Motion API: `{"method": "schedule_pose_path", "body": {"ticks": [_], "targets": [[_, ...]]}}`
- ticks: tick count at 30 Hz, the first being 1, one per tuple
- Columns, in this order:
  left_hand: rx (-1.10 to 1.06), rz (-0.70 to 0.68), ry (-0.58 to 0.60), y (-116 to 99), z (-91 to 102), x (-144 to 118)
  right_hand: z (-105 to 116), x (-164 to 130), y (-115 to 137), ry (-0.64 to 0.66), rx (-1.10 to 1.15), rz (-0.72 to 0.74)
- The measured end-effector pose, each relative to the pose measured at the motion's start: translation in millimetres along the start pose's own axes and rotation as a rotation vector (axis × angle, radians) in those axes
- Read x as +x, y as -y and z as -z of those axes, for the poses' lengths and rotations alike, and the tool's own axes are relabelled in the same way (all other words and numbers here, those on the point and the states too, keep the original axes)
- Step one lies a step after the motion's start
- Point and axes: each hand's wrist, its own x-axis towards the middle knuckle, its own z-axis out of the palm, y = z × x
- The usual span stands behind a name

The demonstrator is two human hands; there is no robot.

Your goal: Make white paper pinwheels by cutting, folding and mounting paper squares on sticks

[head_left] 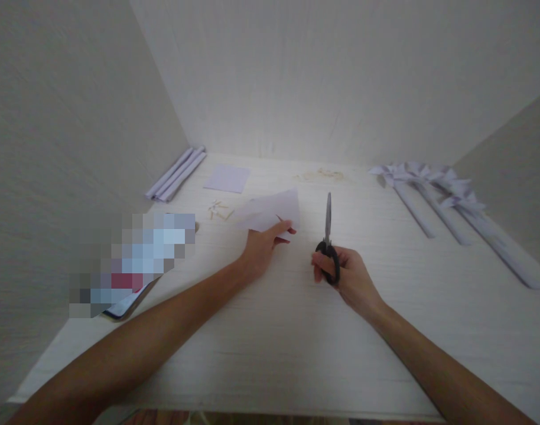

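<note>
My left hand [263, 245] pinches the near edge of a pale folded paper sheet [270, 211], lifted slightly over the white table [270, 330]. My right hand [343, 274] grips the black handles of a pair of scissors [328, 224]; the blades are closed and point away from me, to the right of the paper and apart from it.
A square paper sheet [227, 177] lies farther back. Rolled paper tubes [176, 174] rest at the back left, several paper pinwheels on sticks [447, 198] at the right. Small wooden sticks [219, 211] and scraps [319, 175] lie nearby. A blurred flat object [132, 260] lies on the left. Walls enclose three sides.
</note>
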Motion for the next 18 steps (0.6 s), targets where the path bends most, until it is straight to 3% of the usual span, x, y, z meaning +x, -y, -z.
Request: {"method": "schedule_pose_path", "body": {"ticks": [5,14,18], "targets": [[0.057,0.058,0.114,3,-2.7,-6,-4,2,-4,-0.101,0.056,0.060],[0.293,0.028,0.118,9,-1.3,-10,-6,2,-5,-0.163,0.053,0.119],[0.339,0.010,0.178,3,-4.5,-13,-6,2,-5,-0.168,0.049,0.115]]}}
